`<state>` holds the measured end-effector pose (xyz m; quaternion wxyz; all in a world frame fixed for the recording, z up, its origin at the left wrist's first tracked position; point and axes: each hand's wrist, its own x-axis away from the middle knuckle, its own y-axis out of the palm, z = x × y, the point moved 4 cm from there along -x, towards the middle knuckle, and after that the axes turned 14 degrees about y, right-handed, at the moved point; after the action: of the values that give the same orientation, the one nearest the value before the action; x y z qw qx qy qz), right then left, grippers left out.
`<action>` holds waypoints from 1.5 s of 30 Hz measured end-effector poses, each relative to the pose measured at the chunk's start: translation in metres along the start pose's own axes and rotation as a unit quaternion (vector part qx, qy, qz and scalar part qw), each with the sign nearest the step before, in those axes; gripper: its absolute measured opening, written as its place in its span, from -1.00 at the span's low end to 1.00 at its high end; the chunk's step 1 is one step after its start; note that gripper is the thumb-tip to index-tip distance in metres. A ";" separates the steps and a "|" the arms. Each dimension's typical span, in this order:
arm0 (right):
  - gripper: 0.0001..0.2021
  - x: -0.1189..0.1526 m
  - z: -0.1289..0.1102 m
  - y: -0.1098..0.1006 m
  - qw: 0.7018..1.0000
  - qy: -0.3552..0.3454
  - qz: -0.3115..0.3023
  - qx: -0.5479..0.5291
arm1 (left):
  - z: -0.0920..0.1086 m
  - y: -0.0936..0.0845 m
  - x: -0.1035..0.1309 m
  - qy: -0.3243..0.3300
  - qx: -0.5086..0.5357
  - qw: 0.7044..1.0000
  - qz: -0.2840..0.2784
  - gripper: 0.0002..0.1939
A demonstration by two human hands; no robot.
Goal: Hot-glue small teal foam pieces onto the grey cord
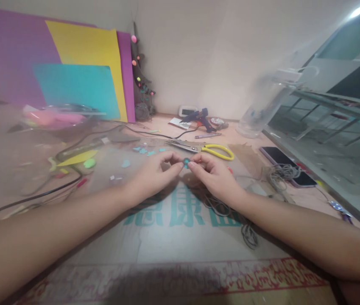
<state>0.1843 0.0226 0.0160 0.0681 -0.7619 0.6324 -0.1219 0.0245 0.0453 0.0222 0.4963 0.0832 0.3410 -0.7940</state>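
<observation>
Between my two hands is a small dark and teal piece, too small to name more closely. My left hand pinches its left side between thumb and fingers. On the other side, my right hand grips it with thumb and forefinger. Just beyond my fingertips lie scissors with yellow handles, blades pointing left. Several teal scraps are scattered past my left hand. Thin grey cord lies loosely under and beside my right wrist.
A glue gun stands at the back near the wall. A phone with coiled cord on it lies at right, near a clear plastic jug. Coloured sheets lean at back left. A black cable curves across the left.
</observation>
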 end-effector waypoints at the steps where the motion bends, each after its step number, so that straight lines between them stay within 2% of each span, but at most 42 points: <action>1: -0.76 0.000 0.000 0.000 1.000 -0.003 0.003 0.003 | 0.000 0.000 0.000 0.000 0.009 1.000 0.002 -0.82; 6: -0.81 0.001 -0.003 -0.002 0.999 -0.012 0.010 0.035 | -0.003 -0.003 -0.002 0.002 0.036 0.998 0.043 -0.78; 12: -0.83 0.000 -0.004 -0.004 0.998 -0.015 0.002 0.058 | -0.001 -0.004 -0.004 0.012 0.008 1.000 0.019 -0.74; 19: -0.80 -0.002 -0.007 -0.010 0.997 -0.033 0.039 0.061 | 0.002 -0.003 -0.004 -0.016 0.001 1.000 0.015 -0.74; 29: -0.79 -0.001 -0.008 -0.007 0.997 -0.033 0.025 0.072 | 0.000 -0.003 -0.003 -0.004 0.014 1.000 0.019 -0.73; 34: -0.77 -0.002 -0.006 -0.008 0.997 -0.030 0.021 0.062 | 0.004 -0.001 -0.003 0.007 0.007 1.000 -0.011 -0.73; 40: -0.72 -0.001 -0.001 -0.006 1.000 0.004 -0.019 0.017 | 0.006 -0.003 -0.003 -0.002 -0.008 1.000 0.011 -0.74; 45: -0.75 0.000 -0.003 -0.006 1.000 -0.006 -0.006 0.017 | 0.004 -0.003 -0.002 -0.001 -0.015 1.000 0.013 -0.73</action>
<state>0.1888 0.0238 0.0203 0.0841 -0.7653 0.6252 -0.1282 0.0241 0.0450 0.0278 0.5081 0.0794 0.3508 -0.7826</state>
